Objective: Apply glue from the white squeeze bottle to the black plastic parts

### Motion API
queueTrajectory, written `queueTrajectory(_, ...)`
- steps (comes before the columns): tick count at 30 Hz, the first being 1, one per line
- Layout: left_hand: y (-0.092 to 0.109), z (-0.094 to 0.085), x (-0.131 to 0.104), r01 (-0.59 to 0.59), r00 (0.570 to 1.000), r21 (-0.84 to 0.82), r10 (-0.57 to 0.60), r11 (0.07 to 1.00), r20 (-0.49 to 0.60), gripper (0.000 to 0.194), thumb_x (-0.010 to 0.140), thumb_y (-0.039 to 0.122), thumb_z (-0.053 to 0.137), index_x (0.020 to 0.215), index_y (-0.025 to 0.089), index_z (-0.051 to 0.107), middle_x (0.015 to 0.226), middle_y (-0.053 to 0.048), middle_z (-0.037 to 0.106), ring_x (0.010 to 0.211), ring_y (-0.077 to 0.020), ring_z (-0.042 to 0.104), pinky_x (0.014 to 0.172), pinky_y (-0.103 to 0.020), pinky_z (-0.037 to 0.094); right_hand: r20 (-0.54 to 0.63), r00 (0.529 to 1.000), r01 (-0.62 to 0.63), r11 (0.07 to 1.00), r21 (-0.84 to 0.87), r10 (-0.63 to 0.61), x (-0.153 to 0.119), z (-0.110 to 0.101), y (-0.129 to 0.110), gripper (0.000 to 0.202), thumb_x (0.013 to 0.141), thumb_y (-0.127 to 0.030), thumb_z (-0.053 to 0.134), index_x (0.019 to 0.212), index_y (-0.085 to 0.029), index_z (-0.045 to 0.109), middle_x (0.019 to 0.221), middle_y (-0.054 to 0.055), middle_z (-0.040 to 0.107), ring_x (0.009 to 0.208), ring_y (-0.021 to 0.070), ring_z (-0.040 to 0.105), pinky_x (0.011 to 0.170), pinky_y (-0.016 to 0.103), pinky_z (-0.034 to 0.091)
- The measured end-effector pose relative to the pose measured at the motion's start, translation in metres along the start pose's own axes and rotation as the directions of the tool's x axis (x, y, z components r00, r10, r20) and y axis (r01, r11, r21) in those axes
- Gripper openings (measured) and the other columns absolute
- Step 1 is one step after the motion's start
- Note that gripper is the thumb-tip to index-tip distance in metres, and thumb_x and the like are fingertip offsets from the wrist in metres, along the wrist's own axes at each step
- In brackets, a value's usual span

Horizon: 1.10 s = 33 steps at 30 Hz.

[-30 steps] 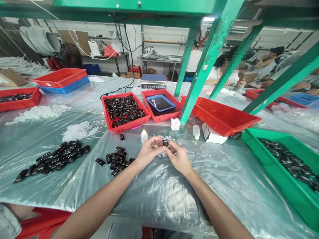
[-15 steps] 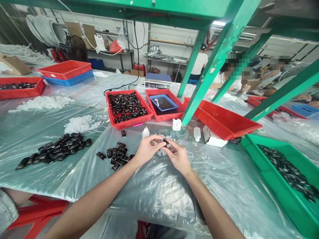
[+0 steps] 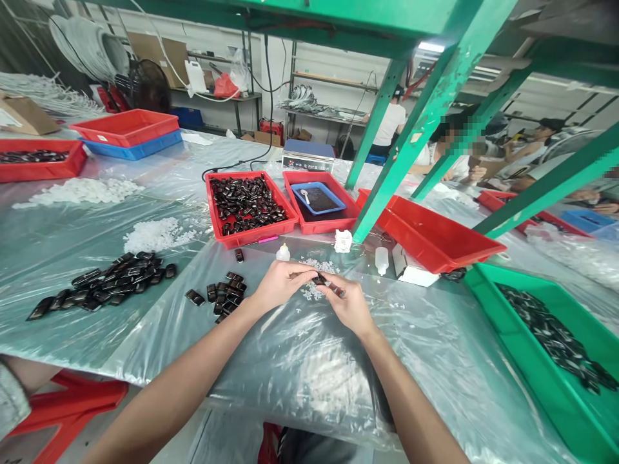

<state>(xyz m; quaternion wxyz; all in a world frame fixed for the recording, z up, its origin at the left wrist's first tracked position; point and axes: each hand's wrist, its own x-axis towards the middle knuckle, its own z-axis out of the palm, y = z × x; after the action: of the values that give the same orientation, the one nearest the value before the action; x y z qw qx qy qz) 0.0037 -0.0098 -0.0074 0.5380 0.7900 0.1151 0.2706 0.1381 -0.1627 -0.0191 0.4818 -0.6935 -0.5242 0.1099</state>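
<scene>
A small glossy black plastic part [image 3: 319,279] is held up between my two hands over the table. My left hand [image 3: 280,285] has its thumb and fingers pinched together at the part's left side. From the other side my right hand [image 3: 349,307] grips it between thumb and bent fingers. Just behind and below lie scattered tiny white plastic pieces [image 3: 313,293]. Left of my left hand is a small heap of similar black parts [image 3: 226,295], partly covered by my forearm. A small white squeeze bottle [image 3: 283,252] stands just behind my left hand.
A red tray of black parts [image 3: 251,237] and a red tray holding a blue tray [image 3: 319,227] stand ahead. Green posts [image 3: 367,206] rise near a tilted red tray [image 3: 435,241]. A green bin [image 3: 512,348] is at right; a larger black heap [image 3: 111,280] lies left.
My left fingers have straightened and drawn closer together at the black part. The part has tilted slightly between my hands, and the whole view has shifted a little.
</scene>
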Motion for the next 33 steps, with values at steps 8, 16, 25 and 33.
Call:
queueTrajectory(8, -0.002, 0.009, 0.002, 0.096, 0.995, -0.243, -0.101, 0.965, -0.009, 0.041, 0.085, 0.057, 0.070, 0.080, 0.017, 0.079, 0.073, -0.007, 0.077, 0.068, -0.0201, 0.071, 0.070, -0.034, 0.062, -0.034, 0.999, 0.029, 1.000, 0.007, -0.029, 0.000, -0.002, 0.003, 0.033, 0.096, -0.036, 0.063, 0.123, -0.022, 0.076, 0.110, 0.010, 0.078, 0.076, 0.0212, 0.069, 0.060, 0.031, 0.054)
queueTrajectory(16, -0.007, 0.021, 0.002, 0.187, 0.972, -0.432, -0.230, 0.883, -0.050, 0.057, 0.074, 0.064, 0.079, 0.096, 0.011, 0.080, 0.079, -0.010, 0.079, 0.072, -0.0223, 0.076, 0.074, -0.037, 0.066, -0.100, 0.993, 0.062, 0.995, -0.074, -0.069, -0.001, -0.003, 0.005, 0.032, 0.098, -0.034, 0.062, 0.125, -0.023, 0.075, 0.115, 0.010, 0.076, 0.072, 0.0194, 0.068, 0.062, 0.032, 0.056)
queueTrajectory(25, -0.007, 0.030, -0.003, 0.319, 0.922, -0.605, -0.388, 0.729, 0.019, 0.063, 0.067, 0.059, 0.086, 0.105, 0.010, 0.078, 0.086, -0.014, 0.080, 0.084, -0.0272, 0.079, 0.081, -0.040, 0.065, -0.140, 0.982, 0.093, 0.967, -0.238, -0.129, -0.002, 0.000, 0.000, 0.030, 0.101, -0.029, 0.055, 0.125, -0.026, 0.074, 0.117, 0.008, 0.075, 0.089, 0.0215, 0.072, 0.073, 0.032, 0.058)
queueTrajectory(33, -0.010, 0.022, 0.001, 0.320, 0.920, -0.518, -0.390, 0.794, -0.029, 0.040, 0.077, 0.046, 0.081, 0.099, 0.013, 0.079, 0.089, -0.013, 0.080, 0.078, -0.0239, 0.077, 0.076, -0.037, 0.063, -0.242, 0.970, 0.021, 0.998, -0.059, -0.034, 0.002, -0.007, 0.000, 0.032, 0.094, -0.036, 0.066, 0.120, -0.020, 0.076, 0.105, 0.010, 0.073, 0.070, 0.0167, 0.063, 0.057, 0.028, 0.051)
